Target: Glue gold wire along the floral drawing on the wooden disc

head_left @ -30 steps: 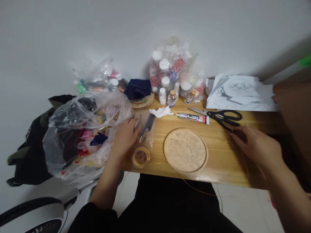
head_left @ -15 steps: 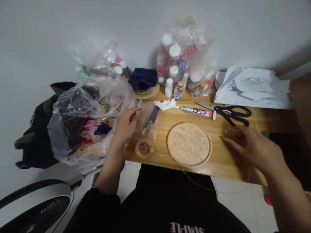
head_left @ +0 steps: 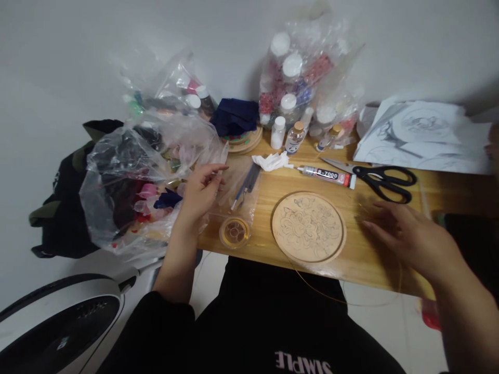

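Observation:
A round wooden disc (head_left: pixel 309 227) with a raised rim and a pencilled flower pattern lies near the table's front edge. My right hand (head_left: pixel 409 236) hovers to its right, below the black-handled scissors (head_left: pixel 384 183), thumb and forefinger apart with nothing visibly gripped. A thin gold wire (head_left: pixel 312 286) hangs in a loop over the table's edge between the disc and that hand. To the left, my left hand (head_left: pixel 201 191) is held with loosely stretched fingers, empty, beside a plastic bag. Near it are a spool of gold wire (head_left: pixel 234 232), tweezers (head_left: pixel 251 178) and a slim blue tool (head_left: pixel 241 188).
A B-7000 glue tube (head_left: pixel 327 175) and crumpled tissue (head_left: pixel 271 161) lie behind the disc. Small bottles (head_left: pixel 295 137) and a bag of jars (head_left: pixel 292 67) stand against the wall. Drawings (head_left: pixel 424 132) sit back right. A large bag of coloured petals (head_left: pixel 156 202) crowds the left.
The view has shifted slightly, so the table's things appear a little further right and higher. Both hands keep nearly the same pose; nothing was visibly picked up or put down.

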